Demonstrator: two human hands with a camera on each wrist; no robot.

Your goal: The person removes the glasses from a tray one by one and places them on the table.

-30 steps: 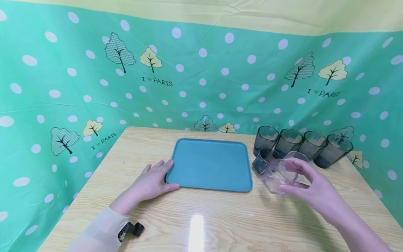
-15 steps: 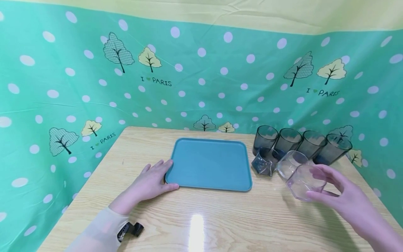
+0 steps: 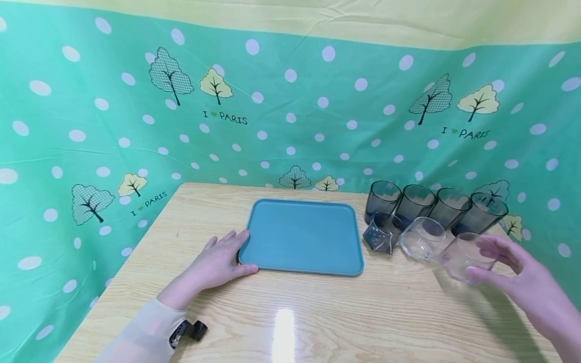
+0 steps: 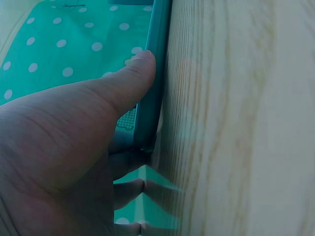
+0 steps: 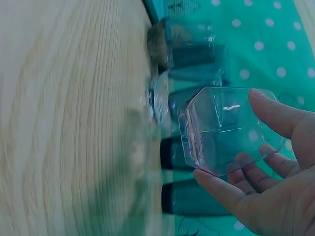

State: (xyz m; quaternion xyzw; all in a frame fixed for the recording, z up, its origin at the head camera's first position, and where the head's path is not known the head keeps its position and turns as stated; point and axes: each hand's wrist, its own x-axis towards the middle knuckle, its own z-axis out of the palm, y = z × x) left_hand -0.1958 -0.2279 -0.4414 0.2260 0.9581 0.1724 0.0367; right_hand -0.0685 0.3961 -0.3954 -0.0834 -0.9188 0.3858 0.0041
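Note:
My right hand (image 3: 522, 275) grips a clear, pink-tinted faceted glass (image 5: 231, 130) by its side, thumb on one side and fingers on the other. In the head view this glass is just right of a clear glass (image 3: 419, 239), in front of the dark tumblers. Left of that clear glass stands a short dark faceted glass (image 3: 381, 234). At the front-left corner of a blue tray (image 3: 301, 237) rests my left hand (image 3: 222, 262); its thumb (image 4: 133, 73) lies against the rim and its extended fingers touch the left side.
Several tall smoky tumblers (image 3: 417, 201) stand in a row at the table's back right, behind the short glasses. A spotted green curtain (image 3: 290, 126) hangs behind the wooden table (image 3: 345, 322). A black device (image 3: 186, 330) sits at the left wrist.
My right hand has carried the pink-tinted glass to the right, away from the tray, uncovering the short dark glass and the clear one. The left hand and tray have stayed put.

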